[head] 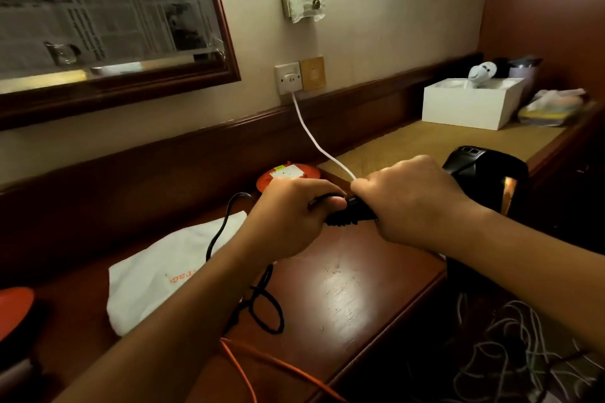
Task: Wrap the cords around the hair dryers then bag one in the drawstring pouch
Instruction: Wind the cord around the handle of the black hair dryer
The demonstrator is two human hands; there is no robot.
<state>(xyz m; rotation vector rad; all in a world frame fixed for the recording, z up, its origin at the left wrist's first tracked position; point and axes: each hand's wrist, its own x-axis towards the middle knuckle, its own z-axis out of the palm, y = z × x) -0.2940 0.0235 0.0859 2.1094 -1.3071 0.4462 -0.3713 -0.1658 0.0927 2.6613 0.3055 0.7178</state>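
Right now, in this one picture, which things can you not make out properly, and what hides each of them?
All in the head view:
Black hair dryer: its handle is hidden inside the right hand.
Black cord: part covered by the left hand, which grips it.
White cable: its end vanishes behind the right hand.
Orange cord: cut off by the bottom edge.
White object in the box: too small to identify.

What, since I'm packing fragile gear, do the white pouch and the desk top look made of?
The white pouch looks like soft matte cloth, going by its creases. The desk top seems reddish wood or veneer, gloss-varnished, given glare and scratches.
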